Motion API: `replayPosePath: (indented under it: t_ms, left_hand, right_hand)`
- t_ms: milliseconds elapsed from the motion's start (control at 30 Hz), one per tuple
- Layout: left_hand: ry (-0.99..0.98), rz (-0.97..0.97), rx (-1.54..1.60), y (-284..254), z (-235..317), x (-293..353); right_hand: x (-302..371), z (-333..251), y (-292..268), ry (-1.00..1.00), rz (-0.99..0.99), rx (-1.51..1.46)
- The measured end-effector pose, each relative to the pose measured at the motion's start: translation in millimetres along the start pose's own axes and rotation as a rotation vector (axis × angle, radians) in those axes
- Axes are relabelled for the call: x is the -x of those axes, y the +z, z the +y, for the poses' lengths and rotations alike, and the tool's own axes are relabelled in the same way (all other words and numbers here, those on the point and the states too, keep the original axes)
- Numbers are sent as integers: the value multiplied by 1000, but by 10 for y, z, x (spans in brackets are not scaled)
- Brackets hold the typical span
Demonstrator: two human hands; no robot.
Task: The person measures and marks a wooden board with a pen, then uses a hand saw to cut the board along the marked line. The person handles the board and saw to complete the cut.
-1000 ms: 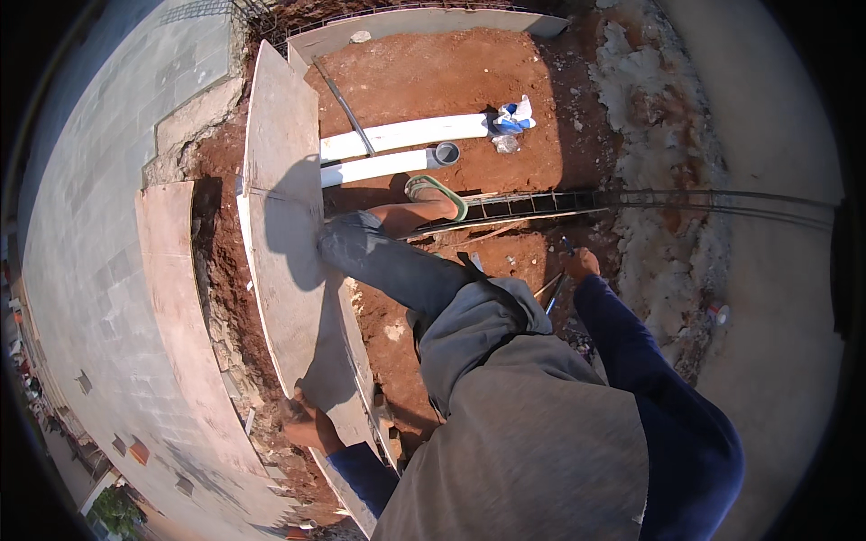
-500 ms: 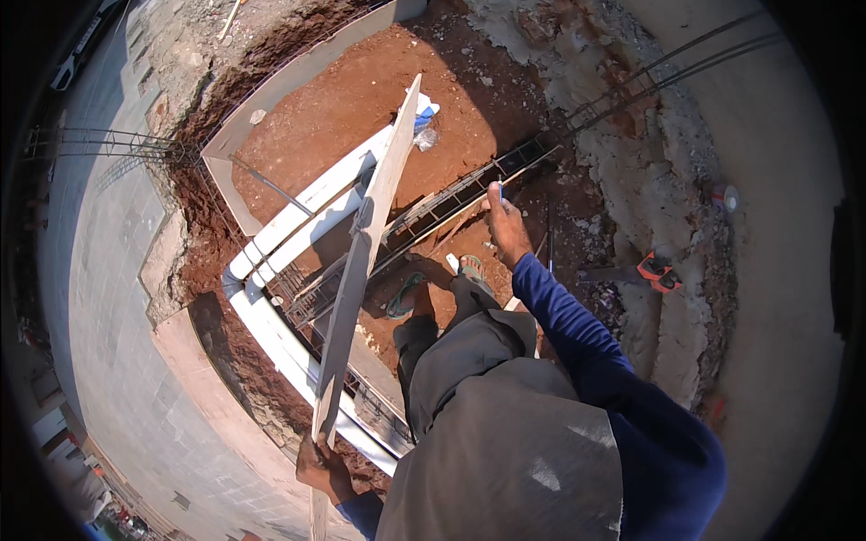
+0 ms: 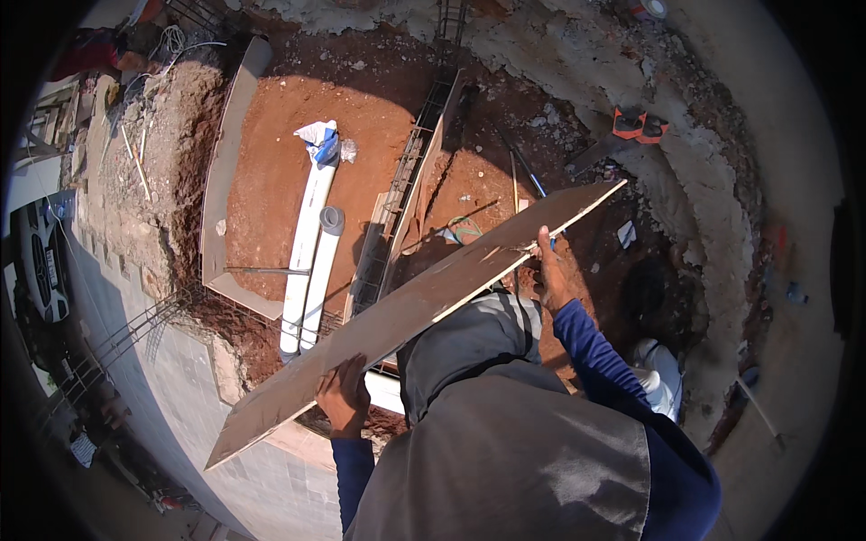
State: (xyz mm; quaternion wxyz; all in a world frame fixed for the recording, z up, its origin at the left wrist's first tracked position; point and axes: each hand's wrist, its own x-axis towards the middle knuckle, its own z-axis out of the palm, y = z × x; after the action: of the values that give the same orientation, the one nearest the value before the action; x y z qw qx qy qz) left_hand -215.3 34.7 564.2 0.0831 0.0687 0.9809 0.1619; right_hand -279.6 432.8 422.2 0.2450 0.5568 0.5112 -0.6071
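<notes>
A long brown wooden board (image 3: pixel 424 298) slants across in front of me, its near end low at left and its tip up at right. My left hand (image 3: pixel 343 395) grips the lower edge toward the near end, fingers lying over the face. Closer to the far tip, my right hand (image 3: pixel 557 275) is closed at the pale edge, thumb upright against it. A small blue thing (image 3: pixel 559 239) shows by the right fingers, too little of it to name. Part of my legs and feet is hidden under the board.
Two white pipes (image 3: pixel 308 234) lie on red soil beyond the board, a blue-white bag (image 3: pixel 317 140) at one end. A rebar cage (image 3: pixel 410 171) runs beside them. Orange handles (image 3: pixel 629 123) lie on the rough ledge at right. A white sack (image 3: pixel 666 374) sits near my right elbow.
The board has swung clockwise and its far end has come right, in front of my body. My right hand, previously apart from it, now grips its edge. My view has turned.
</notes>
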Motion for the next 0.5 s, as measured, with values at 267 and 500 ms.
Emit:
replayPosePath:
  t_ms: [267, 500]
  left_hand:
    - [455, -106, 65, 357, -518, -696]
    - [768, -116, 146, 873, -512, -1719]
  right_hand:
    - [33, 946, -142, 30, 289, -604]
    - [-282, 1560, -280, -66, 323, -946]
